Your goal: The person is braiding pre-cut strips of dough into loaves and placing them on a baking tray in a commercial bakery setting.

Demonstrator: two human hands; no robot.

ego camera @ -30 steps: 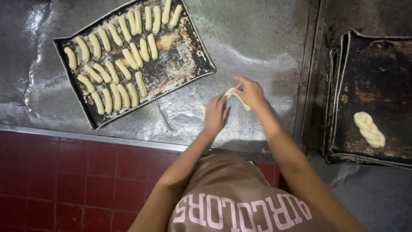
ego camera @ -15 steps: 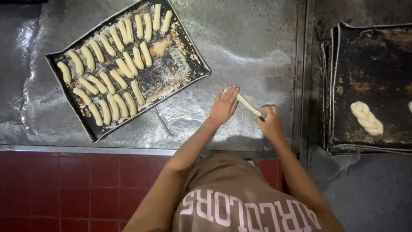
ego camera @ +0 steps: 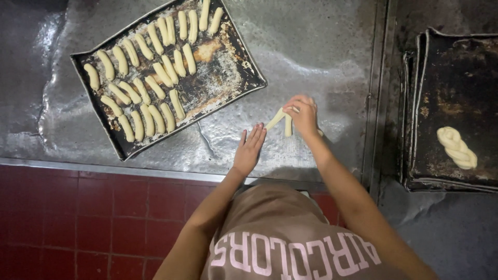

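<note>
Steel counter [ego camera: 321, 46], dough-filled tray [ego camera: 228, 78]

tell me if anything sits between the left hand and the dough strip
Nothing visible does. The left hand lies flat on the metal table, and only a bare gap of table separates it from the folded dough strip, which the right hand holds. The tray of dough sticks lies off to the side.

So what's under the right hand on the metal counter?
A thin dough strip bent into an upside-down V pokes out from under the right hand, lying on the metal counter. Its top bend and far end are mostly covered by the fingers.
</note>
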